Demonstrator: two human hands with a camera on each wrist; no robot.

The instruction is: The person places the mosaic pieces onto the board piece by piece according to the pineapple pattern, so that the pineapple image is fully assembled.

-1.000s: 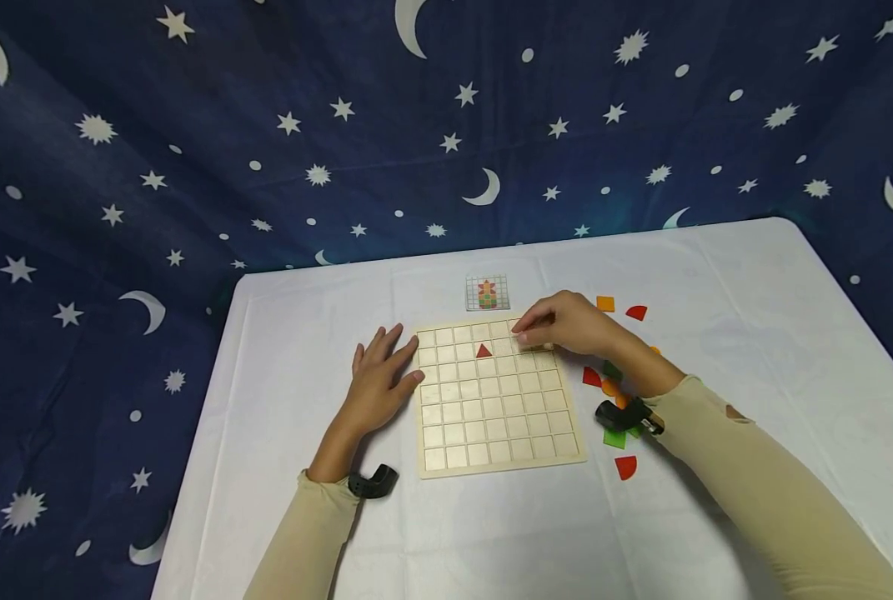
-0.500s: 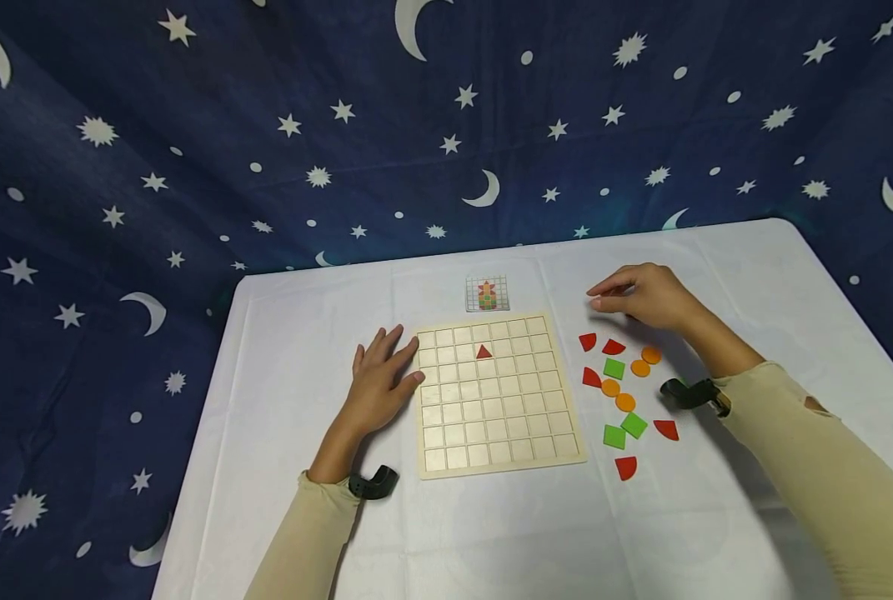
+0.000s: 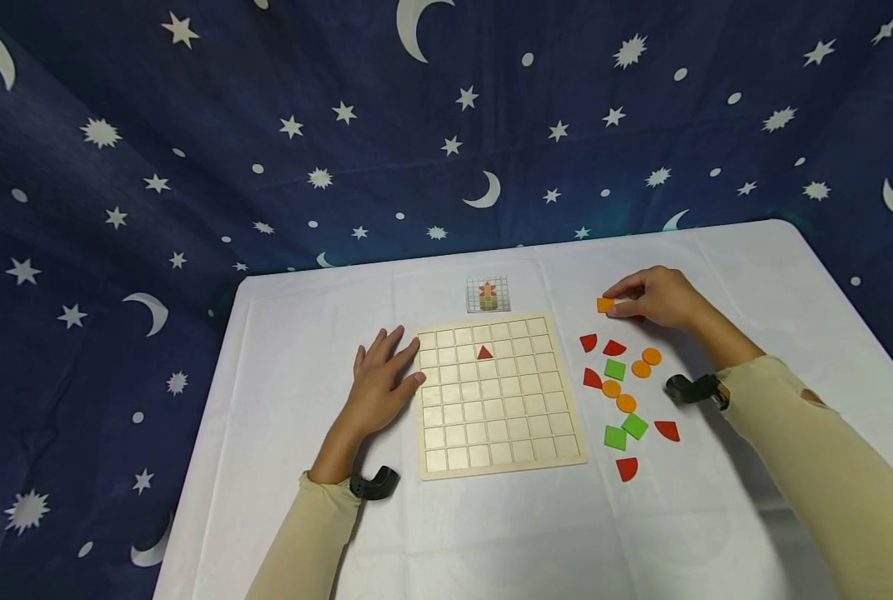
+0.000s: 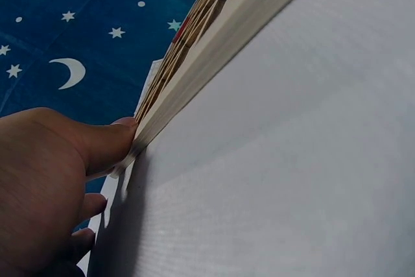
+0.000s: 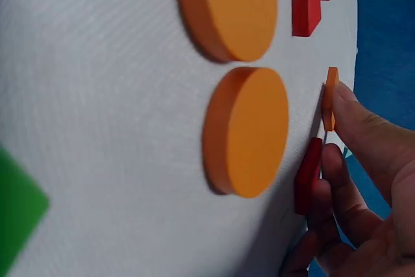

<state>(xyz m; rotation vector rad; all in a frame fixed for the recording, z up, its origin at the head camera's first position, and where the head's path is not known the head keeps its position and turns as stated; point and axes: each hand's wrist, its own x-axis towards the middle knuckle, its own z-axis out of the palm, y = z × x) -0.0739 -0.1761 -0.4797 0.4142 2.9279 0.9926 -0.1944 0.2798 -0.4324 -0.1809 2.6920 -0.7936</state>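
My right hand (image 3: pixel 659 298) is at the far right of the board, its thumb and index finger pinching an orange square tile (image 3: pixel 604 305) at the table surface. In the right wrist view the thumb lies on that tile, and a red piece (image 5: pixel 308 176) sits under the other fingers. A pale wooden grid board (image 3: pixel 502 417) lies flat, with one red triangle (image 3: pixel 484 353) in its upper part. My left hand (image 3: pixel 377 390) rests with spread fingers at the board's left edge; the thumb (image 4: pixel 110 144) touches the edge in the left wrist view.
Right of the board lie several red quarter-circles (image 3: pixel 667 430), orange discs (image 3: pixel 626 403) and green squares (image 3: pixel 615 437). A small pattern card (image 3: pixel 488 294) lies behind the board. A starry dark blue cloth (image 3: pixel 386 142) hangs behind the white table (image 3: pixel 326 300).
My right hand has moved from above the board's upper right to the orange square, which its fingers now pinch. The left hand and the red triangle stay put.
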